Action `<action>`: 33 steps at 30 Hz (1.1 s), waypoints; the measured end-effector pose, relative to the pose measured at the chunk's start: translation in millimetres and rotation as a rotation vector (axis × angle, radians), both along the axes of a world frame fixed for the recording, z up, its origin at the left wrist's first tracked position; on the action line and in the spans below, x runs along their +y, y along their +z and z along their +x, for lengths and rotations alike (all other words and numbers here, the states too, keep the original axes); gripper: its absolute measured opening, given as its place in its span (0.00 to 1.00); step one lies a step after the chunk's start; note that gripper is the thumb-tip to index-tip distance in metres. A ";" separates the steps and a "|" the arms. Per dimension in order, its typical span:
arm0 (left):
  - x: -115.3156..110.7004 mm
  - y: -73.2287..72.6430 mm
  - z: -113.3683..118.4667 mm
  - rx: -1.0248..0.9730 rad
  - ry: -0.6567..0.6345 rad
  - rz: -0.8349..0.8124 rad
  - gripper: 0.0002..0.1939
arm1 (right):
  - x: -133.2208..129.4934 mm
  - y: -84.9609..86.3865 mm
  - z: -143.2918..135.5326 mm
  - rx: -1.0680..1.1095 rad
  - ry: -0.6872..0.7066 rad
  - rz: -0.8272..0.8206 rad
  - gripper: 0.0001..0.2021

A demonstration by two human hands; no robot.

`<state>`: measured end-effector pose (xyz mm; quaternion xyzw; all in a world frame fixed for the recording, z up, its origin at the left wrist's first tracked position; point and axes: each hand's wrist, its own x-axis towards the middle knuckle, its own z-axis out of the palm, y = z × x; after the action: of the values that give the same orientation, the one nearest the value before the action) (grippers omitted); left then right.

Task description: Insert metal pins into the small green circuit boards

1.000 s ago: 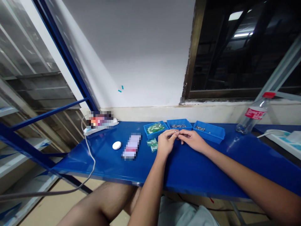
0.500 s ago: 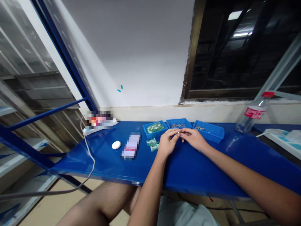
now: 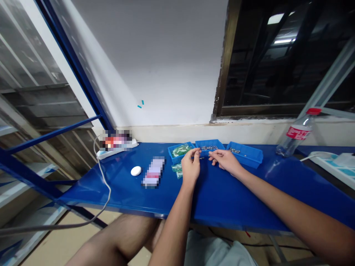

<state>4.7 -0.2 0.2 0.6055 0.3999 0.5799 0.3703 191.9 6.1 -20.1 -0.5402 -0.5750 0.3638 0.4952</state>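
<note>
My left hand (image 3: 191, 164) is above the blue table, in front of the left bin, with thumb and forefinger drawn close together. Whatever is between its fingertips is too small to make out. My right hand (image 3: 225, 161) is a short way to the right, its fingers bent in a pinch; any thing held there is hidden. Beyond the hands stand a blue bin of green-and-white packets (image 3: 180, 150), a middle blue bin (image 3: 210, 143) of small metal pieces, and a right blue bin (image 3: 248, 155) with a few metal pieces. Several small green packets (image 3: 177, 170) lie beside my left hand.
A white round object (image 3: 135, 171) and a blurred-out flat item (image 3: 154, 172) lie on the blue table (image 3: 119, 192) at left. A power strip (image 3: 118, 149) with a grey cable is behind them. At right stand a red-capped bottle (image 3: 296, 133) and another white strip (image 3: 327, 162).
My hands have moved apart from touching fingertips: the left has gone left, and the right has stayed nearly in place with its fingers curled. The view has shifted slightly.
</note>
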 end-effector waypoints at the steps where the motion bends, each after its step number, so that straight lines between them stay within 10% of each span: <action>1: 0.1 -0.1 -0.1 0.006 0.010 0.000 0.12 | -1.8 -0.5 -1.7 -0.123 0.019 0.094 0.17; 8: 0.6 -3.3 0.4 0.028 0.010 0.031 0.12 | -12.7 -0.6 -22.1 -0.723 0.259 0.588 0.14; 33: -2.4 -0.7 1.1 0.112 0.023 0.056 0.11 | -9.3 -7.2 -24.3 -0.866 0.219 0.529 0.17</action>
<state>5.7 -2.6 -0.5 0.6426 0.4105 0.5602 0.3237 167.5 -3.2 -27.3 -0.4343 -0.8526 -0.0013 0.2907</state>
